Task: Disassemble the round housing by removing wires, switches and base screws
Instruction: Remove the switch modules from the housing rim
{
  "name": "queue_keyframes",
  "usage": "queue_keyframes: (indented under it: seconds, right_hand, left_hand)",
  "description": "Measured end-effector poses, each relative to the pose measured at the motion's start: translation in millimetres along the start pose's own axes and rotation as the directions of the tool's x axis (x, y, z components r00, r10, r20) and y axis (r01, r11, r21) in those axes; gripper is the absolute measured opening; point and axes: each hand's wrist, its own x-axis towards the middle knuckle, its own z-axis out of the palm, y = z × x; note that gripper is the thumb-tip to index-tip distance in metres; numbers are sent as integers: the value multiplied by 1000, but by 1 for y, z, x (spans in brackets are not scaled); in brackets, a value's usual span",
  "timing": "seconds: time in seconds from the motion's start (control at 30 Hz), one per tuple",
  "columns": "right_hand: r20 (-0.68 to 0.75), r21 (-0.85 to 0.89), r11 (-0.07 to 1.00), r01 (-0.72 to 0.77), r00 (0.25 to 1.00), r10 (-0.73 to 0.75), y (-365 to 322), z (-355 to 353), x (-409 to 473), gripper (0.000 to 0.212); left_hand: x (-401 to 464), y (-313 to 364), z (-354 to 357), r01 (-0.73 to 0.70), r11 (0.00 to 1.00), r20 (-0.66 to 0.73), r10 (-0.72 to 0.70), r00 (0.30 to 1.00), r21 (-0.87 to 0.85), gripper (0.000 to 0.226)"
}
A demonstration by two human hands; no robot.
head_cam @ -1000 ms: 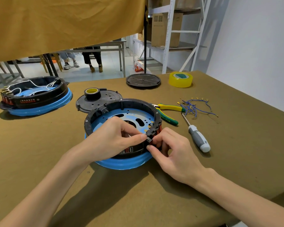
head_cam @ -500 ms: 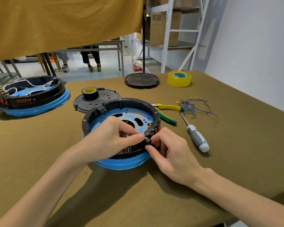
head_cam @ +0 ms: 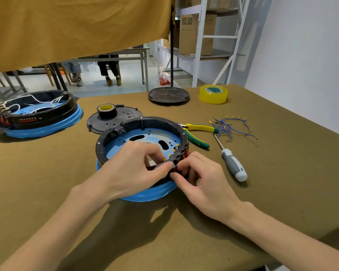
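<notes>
- Left hand (head_cam: pixel 133 171): one; fingers curled over the near rim of the round housing (head_cam: pixel 141 122), thumb and forefinger pinched on the black rim from the inner side.
- Right hand (head_cam: pixel 202 180): one; touching the left, fingertips pinched on a red switch (head_cam: pixel 185 152) set in the rim's outer face.
- Round housing, directly under both hands: one in work; black plastic ring on a blue base. Judged rigid and fairly light, its ring thin enough to flex if levered; best steadied at the rim, the switch taken by its body rather than its brass terminals.
- Switches in that rim: a row of several; exact count hidden by the fingers.
- Screwdriver (head_cam: pixel 233 163), just right of the right hand: one.
- Pliers (head_cam: pixel 198 133), beyond the right hand: one pair.
- Blue wires (head_cam: pixel 228 128), farther right: one loose bundle, already off; soft, strands too tangled to count.
- Black cover (head_cam: pixel 114 122) carrying a black tape roll (head_cam: pixel 106 110), beyond the left hand: one each.
- Second housing (head_cam: pixel 37 116), far left, still wired: one.
- Yellow tape roll (head_cam: pixel 213 94), far end: one.
</notes>
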Motion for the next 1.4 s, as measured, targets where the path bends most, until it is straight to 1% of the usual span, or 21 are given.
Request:
queue_keyframes:
  seconds: [0.1,0.2,0.3,0.4,0.53,0.63,0.7,0.8,0.87,0.93,1.0,1.1,1.17,1.23,1.3,1.4]
  right_hand:
    - [8,3,1000,-7,1000,7,0,-3,0,11]
    - [21,-49,999,-3,1000,5,-1,-2,0,15]
    - [28,-94,996,-4,1000,7,-4,-2,0,24]
    - [31,-73,997,-10,999,12,-6,-4,0,25]
    - [12,-168,985,26,1000,-24,-6,0,0,13]
    - [7,-185,983,21,1000,-20,-7,2,0,11]
    - [12,-187,982,15,1000,-13,-10,2,1,14]
    - [26,-232,973,9,1000,-3,-16,1,2,24]
    - [48,-247,969,6,999,6,-18,0,2,26]
    - [69,-237,971,-7,997,24,-18,-1,3,24]
    - [67,-195,980,-45,996,59,-16,-2,4,19]
    - [61,-107,989,-103,992,110,-13,-5,9,14]
    - [87,-108,989,-96,991,106,-12,-8,12,13]
    - [119,-174,983,-51,990,72,-13,-9,13,13]
    - [118,-203,979,-24,992,48,-15,-7,11,12]
    - [85,-162,986,-43,995,57,-16,-6,8,9]
  left_hand:
    - [-2,1,2,-1,1000,-40,1,999,-4,28]
    - [-3,3,2,-4,1000,-78,2,997,-27,35]
    - [-3,5,3,-20,999,-90,16,996,-48,39]
    - [-2,7,5,-26,999,-99,23,995,-26,32]
    - [2,9,9,-34,999,-103,34,994,3,29]
    - [2,9,8,-40,999,-120,41,992,11,28]
    - [3,8,8,-33,999,-128,32,991,-2,27]
    - [2,8,9,-44,999,-130,47,990,28,18]
    - [1,9,8,-44,998,-123,48,991,38,15]
    - [0,8,5,-27,1000,-111,27,993,1,11]
    - [0,7,1,4,998,-105,-11,994,-64,10]
    - [0,5,-1,34,996,-102,-43,994,-87,12]
    - [0,5,0,46,995,-82,-54,995,-89,12]
    - [1,4,-2,52,993,-68,-59,996,-107,12]
    - [0,2,-4,42,992,-38,-47,998,-122,16]
    - [0,2,-6,21,995,11,-20,1000,-99,21]
